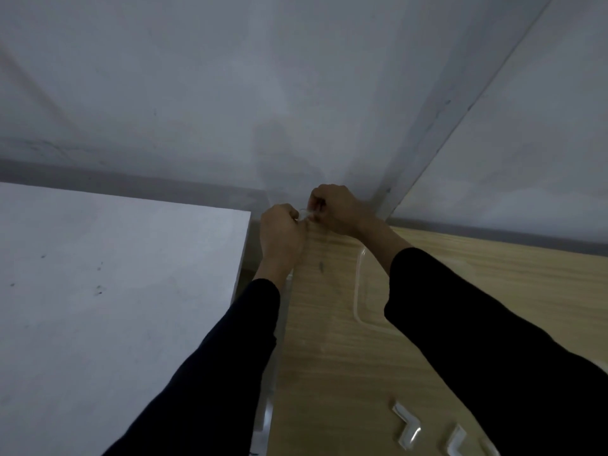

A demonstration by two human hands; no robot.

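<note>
I see left hand [281, 236] and right hand [339, 209] both pinching small clear piece [305, 213] at wooden table's [329, 357] far corner.

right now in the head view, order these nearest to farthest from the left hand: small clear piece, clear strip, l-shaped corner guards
1. small clear piece: pinched by the left hand, with the right hand on its other end.
2. clear strip: on the wooden table, to the right.
3. L-shaped corner guards: near edge, lower right.
</note>
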